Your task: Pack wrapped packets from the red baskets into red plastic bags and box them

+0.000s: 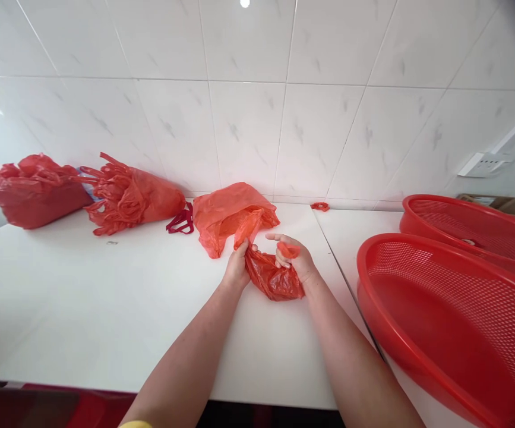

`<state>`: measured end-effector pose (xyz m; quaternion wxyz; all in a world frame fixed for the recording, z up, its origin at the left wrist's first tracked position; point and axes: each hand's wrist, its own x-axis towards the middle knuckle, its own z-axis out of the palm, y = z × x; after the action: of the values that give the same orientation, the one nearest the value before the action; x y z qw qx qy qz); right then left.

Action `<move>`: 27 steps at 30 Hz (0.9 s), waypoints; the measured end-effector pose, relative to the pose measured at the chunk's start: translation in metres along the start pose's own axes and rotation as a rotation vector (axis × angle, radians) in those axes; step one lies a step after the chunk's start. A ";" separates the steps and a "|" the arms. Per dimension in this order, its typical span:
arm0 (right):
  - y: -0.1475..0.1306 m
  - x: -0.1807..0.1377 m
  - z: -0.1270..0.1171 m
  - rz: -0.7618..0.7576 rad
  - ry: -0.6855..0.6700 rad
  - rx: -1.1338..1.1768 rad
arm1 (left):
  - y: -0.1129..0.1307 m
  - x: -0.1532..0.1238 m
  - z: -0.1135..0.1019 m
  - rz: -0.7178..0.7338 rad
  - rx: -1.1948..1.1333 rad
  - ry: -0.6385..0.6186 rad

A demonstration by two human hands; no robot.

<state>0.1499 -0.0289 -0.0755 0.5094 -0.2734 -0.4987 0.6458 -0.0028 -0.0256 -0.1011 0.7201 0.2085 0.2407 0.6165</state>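
A bunched red plastic bag [274, 278] lies between my hands, low over the white table. My left hand [238, 265] is closed around its gathered left end, thumb on top. My right hand [300, 259] grips the other side with curled fingers, the index finger pointing out to the left. A strip of red plastic [288, 250] crosses the back of these fingers. Behind my left hand, a lighter red plastic bag [234, 205] lies spread against the wall. A twisted piece runs from it to my left hand; I cannot tell whether both are one bag.
Two bundles of red bags, one upright [38, 193] and one lying [148, 193], stand at the back left. A dark red strap [180, 219] and a small red scrap [320, 206] lie near the wall. Red perforated baskets [417, 333] fill the right side, with a cardboard box [513, 208] behind.
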 end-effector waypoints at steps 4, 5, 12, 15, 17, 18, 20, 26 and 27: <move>0.004 -0.002 0.011 0.072 0.071 -0.147 | -0.001 -0.001 0.000 0.016 0.075 -0.062; 0.005 -0.003 0.013 0.076 0.059 -0.161 | -0.002 -0.002 0.001 0.026 0.119 -0.085; 0.008 0.000 0.016 0.121 0.194 -0.143 | -0.008 -0.013 0.012 0.100 0.599 -0.103; 0.010 0.006 0.011 0.096 0.369 -0.115 | -0.011 -0.018 0.015 0.367 0.771 -0.053; 0.010 0.009 0.007 0.061 0.429 -0.117 | -0.012 -0.021 0.018 0.586 0.915 -0.110; 0.010 0.009 0.006 0.048 0.442 -0.122 | -0.011 -0.022 0.020 0.673 0.980 -0.164; 0.009 0.009 0.003 0.040 0.428 -0.135 | -0.011 -0.023 0.023 0.774 1.072 -0.255; 0.007 0.001 0.003 0.124 0.213 -0.157 | -0.009 -0.018 0.019 0.700 0.964 -0.186; 0.005 0.000 0.004 0.127 0.166 -0.149 | -0.009 -0.016 0.016 0.661 0.911 -0.152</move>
<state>0.1446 -0.0305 -0.0789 0.4855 -0.3940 -0.4830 0.6130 0.0120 -0.0431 -0.0918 0.3415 0.6061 0.3519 0.6262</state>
